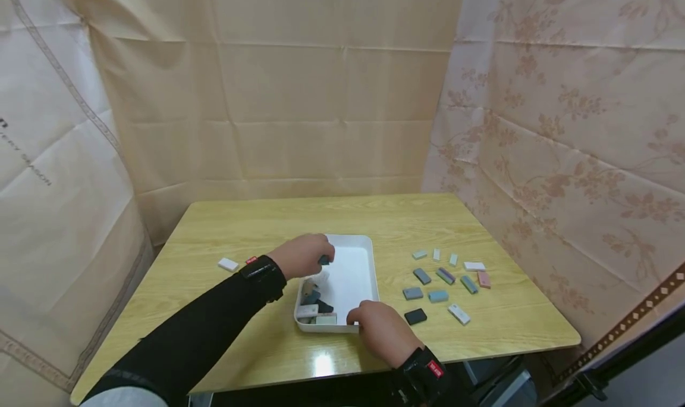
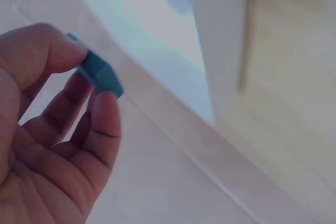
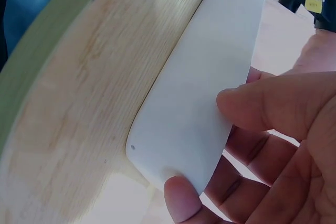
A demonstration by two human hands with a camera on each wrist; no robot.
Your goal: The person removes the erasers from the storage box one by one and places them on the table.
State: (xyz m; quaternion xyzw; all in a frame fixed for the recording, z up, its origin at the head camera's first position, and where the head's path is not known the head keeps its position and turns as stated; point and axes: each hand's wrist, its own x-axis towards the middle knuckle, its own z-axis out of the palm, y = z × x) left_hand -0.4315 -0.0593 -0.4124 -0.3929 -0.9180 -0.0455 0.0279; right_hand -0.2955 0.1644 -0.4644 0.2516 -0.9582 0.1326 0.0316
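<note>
A white rectangular tray (image 1: 350,288) lies at the middle of the table. Over its left half, my left hand (image 1: 305,255) pinches a small dark teal block (image 2: 101,74) between thumb and fingertips. My right hand (image 3: 283,145) grips the tray's near right corner, thumb on the outer wall (image 3: 189,87) and fingers reaching over the rim. Several small blocks are gathered in the tray's near left corner, among them a white block (image 1: 307,311), a pale green block (image 1: 326,318) and a black piece (image 1: 324,306).
Right of the tray, several loose blocks lie scattered on the wooden table (image 1: 257,335), including a black block (image 1: 415,316), a light blue block (image 1: 438,296) and a pink block (image 1: 484,279). One white block (image 1: 228,264) sits to the left. Cloth sheets (image 1: 278,97) hang behind and beside the table.
</note>
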